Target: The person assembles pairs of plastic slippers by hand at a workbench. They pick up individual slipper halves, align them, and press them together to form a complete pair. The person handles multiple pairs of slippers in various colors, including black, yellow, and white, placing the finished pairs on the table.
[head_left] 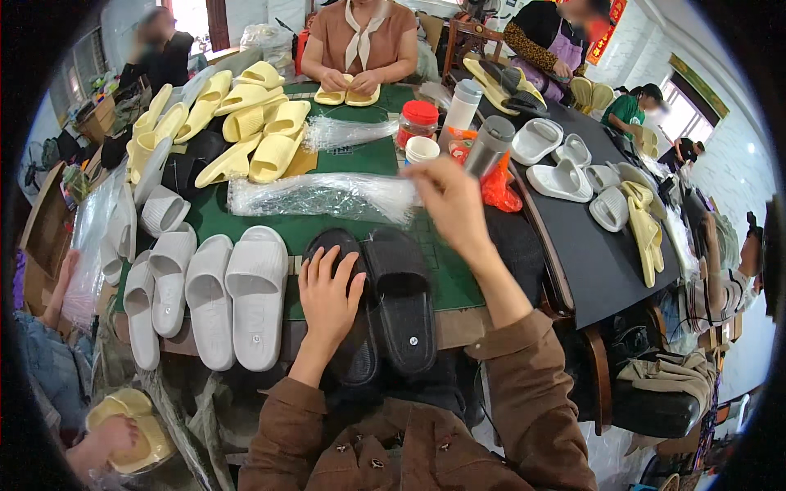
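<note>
Black slippers [399, 270]: left hand [327, 295] spread on one, I'm likely fetching plastic [319, 196] with my right hand [452, 204], grip unclear; next wants light pinching.

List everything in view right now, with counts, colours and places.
Slides: two, black, front centre
Slippers: four, grey, front left; more behind
Yellow footwear: many, yellow, piled back left
White footwear: several, white, right table
Plastic bundles: two, clear, mid-mat
Jar: one, red-lidded, back centre
Cup: one, white, before jar
Bottles: two, white and silver, right of jar
Mat: one, green, under goods
Right table: one, black, right
Co-workers: several, varied clothing, around
Left hand: one, bare, on left slide
Right hand: one, bare, by nearer bundle
</note>
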A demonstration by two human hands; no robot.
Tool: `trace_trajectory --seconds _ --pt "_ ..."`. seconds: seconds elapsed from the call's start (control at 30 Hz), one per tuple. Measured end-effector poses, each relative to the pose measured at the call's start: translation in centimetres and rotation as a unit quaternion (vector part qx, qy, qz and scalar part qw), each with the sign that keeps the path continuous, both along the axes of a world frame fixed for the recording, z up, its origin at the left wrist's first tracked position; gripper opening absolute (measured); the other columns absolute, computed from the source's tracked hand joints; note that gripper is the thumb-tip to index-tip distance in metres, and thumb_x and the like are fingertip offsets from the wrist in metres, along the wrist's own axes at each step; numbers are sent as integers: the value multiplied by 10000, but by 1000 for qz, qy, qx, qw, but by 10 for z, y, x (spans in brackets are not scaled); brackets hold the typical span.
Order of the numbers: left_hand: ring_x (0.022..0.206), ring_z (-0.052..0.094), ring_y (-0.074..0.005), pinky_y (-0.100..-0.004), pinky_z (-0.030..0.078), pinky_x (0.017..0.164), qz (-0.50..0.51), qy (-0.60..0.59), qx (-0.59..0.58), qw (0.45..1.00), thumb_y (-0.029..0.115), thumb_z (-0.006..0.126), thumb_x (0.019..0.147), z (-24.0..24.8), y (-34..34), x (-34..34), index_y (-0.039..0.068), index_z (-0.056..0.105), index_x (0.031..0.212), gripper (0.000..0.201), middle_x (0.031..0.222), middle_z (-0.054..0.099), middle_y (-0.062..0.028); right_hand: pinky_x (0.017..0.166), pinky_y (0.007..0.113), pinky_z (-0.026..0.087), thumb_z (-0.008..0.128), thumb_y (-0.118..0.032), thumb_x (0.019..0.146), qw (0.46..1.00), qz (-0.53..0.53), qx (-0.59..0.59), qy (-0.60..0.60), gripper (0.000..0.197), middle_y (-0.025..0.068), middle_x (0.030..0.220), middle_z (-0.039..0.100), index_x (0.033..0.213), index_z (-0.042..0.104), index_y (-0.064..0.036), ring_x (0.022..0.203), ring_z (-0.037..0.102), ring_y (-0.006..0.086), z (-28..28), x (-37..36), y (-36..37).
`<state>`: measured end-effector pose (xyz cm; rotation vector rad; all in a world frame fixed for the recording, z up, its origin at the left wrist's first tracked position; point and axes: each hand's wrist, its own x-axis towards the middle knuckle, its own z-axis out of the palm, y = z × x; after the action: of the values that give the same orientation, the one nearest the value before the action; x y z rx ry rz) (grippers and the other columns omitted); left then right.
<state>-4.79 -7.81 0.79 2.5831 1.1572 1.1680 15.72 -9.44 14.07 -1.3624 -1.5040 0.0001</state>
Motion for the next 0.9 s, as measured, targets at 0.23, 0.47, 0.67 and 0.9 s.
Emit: trace_trajectory --seconds 0.23,0.47,0.67,0.9 --pt "1246 439 -347 -494 293 1066 6 -4 -2 1000 298 537 924 -3 1 -7 114 611 1186 329 1277 540 -123 883 290 501 497 -54 961 930 133 194 283 150 114 1008 637 1056 581 27 906 635 180 76 -25 -18" --pt "1246 435 -359 -513 286 1067 12 -13 1 1000 295 539 927 -1 -3 4 107 606 1183 324 1274 536 -140 824 328 535 491 -34 953 882 34 60 467 231 154 1005 613 1165 403 -9 911 657 224 -88 17 6" --pt "1235 425 -387 -556 293 1044 37 -7 15 999 311 572 893 -3 -9 9 91 609 1167 353 1270 511 -157 775 323 556 461 7 932 853 -13 -69 517 335 191 996 603 1257 378 15 888 665 259 -142 23 19" --pt "1246 414 -383 -549 286 1051 35 -8 12 999 307 568 897 -3 -9 10 90 593 1190 365 1276 508 -156 683 298 563 472 3 909 851 -51 -147 502 219 195 971 658 1100 546 82 785 678 235 -161 45 50"
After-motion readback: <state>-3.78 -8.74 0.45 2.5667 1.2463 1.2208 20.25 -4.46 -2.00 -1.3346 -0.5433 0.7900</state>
